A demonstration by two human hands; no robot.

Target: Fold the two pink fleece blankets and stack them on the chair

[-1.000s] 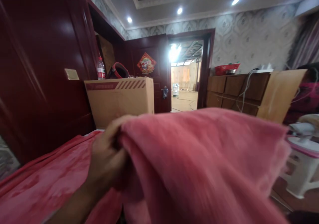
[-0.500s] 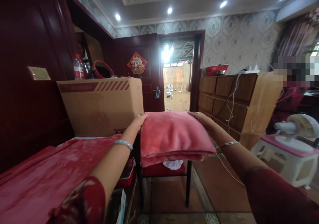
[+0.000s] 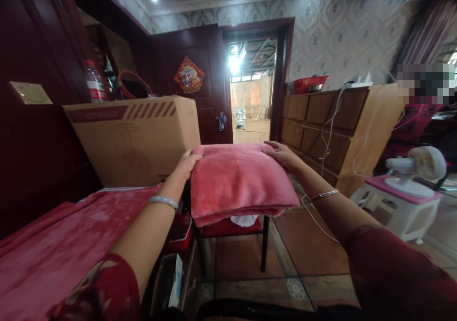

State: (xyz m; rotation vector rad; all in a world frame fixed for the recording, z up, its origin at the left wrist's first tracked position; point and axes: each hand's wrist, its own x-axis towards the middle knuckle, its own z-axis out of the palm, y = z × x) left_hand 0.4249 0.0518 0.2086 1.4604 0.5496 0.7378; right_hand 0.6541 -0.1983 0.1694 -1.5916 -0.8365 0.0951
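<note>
A pink plush blanket (image 3: 241, 180), folded into a thick rectangle, lies on a dark-framed chair with a red seat (image 3: 228, 228). Its front edge hangs over the seat. My left hand (image 3: 189, 164) is closed on the far left corner, with the thumb on top. At the far right corner, my right hand (image 3: 283, 157) has its fingers around the blanket's edge; part of them is hidden. White crumpled material (image 3: 244, 220) shows under the blanket on the seat.
To the left, pink fabric (image 3: 78, 235) covers a surface beside a large cardboard box (image 3: 132, 140). A wooden cabinet (image 3: 324, 121) stands at the right. A white fan (image 3: 421, 166) sits on a pink-topped stool (image 3: 403, 190). A cable (image 3: 317, 223) crosses the tiled floor.
The view has tilted down and shifted slightly, so the room sits higher in the picture. Both hands remain at the blanket's far corners; the right fingers are slightly repositioned on the edge.
</note>
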